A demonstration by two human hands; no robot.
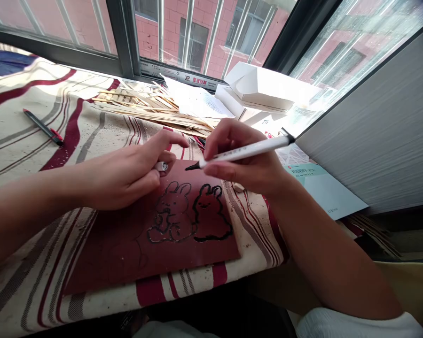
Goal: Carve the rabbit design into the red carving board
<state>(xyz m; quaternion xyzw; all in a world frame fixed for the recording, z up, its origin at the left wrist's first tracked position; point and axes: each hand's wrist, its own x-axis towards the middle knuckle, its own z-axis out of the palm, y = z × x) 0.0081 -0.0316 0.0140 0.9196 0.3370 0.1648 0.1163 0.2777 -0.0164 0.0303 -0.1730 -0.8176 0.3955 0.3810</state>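
Maroon sheet (127, 244): on striped cloth (28, 141) — rabbit outlines (190, 211) inked
Right hand (246, 166): grips white marker (248, 150), tip above sheet
Left hand (123, 177): pinches cap (161, 165) — rests on sheet

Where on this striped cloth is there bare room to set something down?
Bare striped cloth lies between the red-and-black pen and the left hand, and along the near edge below the dark red drawing sheet. Crowded: thin wooden strips and white cardboard boxes by the window.

covered and unreadable
the left hand (127, 176) covers a corner of the red sheet (134, 244) and most of a white cap (161, 165); lettering on the pen (246, 151) is too small to read.
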